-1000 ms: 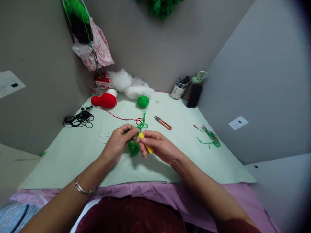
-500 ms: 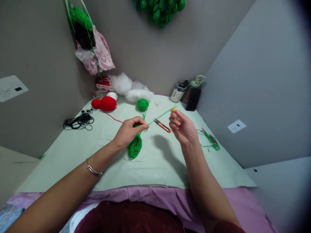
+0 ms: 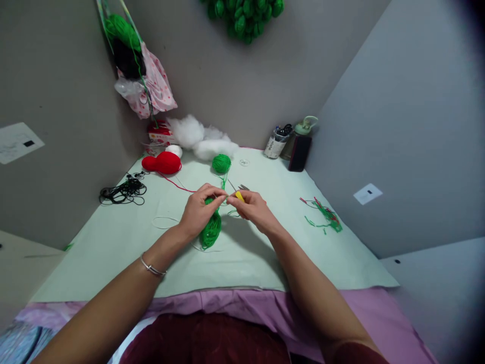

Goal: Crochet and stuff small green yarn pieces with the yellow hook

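Observation:
My left hand [image 3: 200, 208] is closed in a pinch on green yarn, its fingertips almost touching those of the other hand. A skein of green yarn [image 3: 211, 231] hangs or lies just under it; which of the two I cannot tell. Closed around a crochet hook with a yellow handle [image 3: 239, 196], my right hand [image 3: 253, 208] meets the left over the table, and the thin metal shaft points up and to the left. Behind the right fingers, thread snips [image 3: 243, 187] lie mostly covered. A green yarn ball [image 3: 222, 163] sits farther back, with strands running toward the hands.
White stuffing [image 3: 204, 139] and a red stuffed piece [image 3: 162, 163] lie at the back left. Tangled black cord [image 3: 124, 191] is near the left edge. A pen cup [image 3: 275, 145] and dark phone [image 3: 300, 153] stand back right. Yarn scraps [image 3: 326, 216] lie right.
My right hand has come down and left from its raised position to meet the left hand. The green strand stretched between them is no longer taut, and the snips are now partly covered.

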Motion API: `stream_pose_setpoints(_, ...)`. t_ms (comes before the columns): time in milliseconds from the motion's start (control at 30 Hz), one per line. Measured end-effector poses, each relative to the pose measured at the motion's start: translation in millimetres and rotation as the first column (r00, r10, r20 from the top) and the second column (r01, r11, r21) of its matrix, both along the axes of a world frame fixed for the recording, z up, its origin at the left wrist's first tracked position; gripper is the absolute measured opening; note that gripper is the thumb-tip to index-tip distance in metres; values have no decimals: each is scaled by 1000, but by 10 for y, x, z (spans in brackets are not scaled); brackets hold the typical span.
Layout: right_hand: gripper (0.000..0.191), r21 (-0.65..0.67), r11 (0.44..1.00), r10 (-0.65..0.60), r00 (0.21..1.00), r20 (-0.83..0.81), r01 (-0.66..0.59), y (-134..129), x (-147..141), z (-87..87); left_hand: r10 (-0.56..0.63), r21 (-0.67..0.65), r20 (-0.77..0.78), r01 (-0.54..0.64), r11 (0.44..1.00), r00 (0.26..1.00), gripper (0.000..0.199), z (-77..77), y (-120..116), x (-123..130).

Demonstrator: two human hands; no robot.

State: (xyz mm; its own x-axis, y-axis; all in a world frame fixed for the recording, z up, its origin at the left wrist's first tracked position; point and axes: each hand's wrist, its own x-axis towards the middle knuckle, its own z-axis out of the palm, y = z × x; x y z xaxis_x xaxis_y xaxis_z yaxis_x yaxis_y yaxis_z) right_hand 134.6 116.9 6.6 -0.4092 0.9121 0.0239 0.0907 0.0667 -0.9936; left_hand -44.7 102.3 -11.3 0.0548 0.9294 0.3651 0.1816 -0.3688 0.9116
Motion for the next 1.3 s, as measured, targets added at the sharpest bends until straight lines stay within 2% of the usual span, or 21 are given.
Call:
stream_pose_setpoints(200,40,-122,989,78,996,-46,-83,2,15,18,-18,-47,-7,17,999,1000,7,14,1,-19)
stream_pose_setpoints(400,31,-226,966,72,973,-218,-122,-53,27,108,-80,-164,116,98,982,990,6,73,0,5)
stream_pose_setpoints(467,30,-255,959,53,963,-263,-123,-26,58,93,-118,-241,187,162,957,975,5,42,27,-10)
stream_pose_setpoints(600,33,-271,958,5,950,-311,-94,55,122,18,-185,-367,366,324,872,912,27,-34,67,-68)
stream_pose_setpoints(700,33,-274,959,-34,936,-351,-68,90,154,-14,-196,-385,508,424,820,839,37,-37,59,-106)
stream_pose_setpoints(833,33,-269,963,-78,917,-392,-33,107,186,-7,-195,-370,630,511,776,752,34,3,20,-122)
stream_pose_setpoints(1000,33,-273,962,-111,902,-417,-7,107,196,3,-163,-367,680,524,769,715,32,-4,18,-125)
stream_pose_setpoints(1133,34,-280,960,-116,900,-420,-7,96,168,-9,-123,-388,679,495,777,724,34,-59,48,-122)
stream_pose_setpoints(1300,37,-287,958,-107,905,-411,-17,93,139,-24,-126,-393,667,490,779,734,26,-70,20,-83)
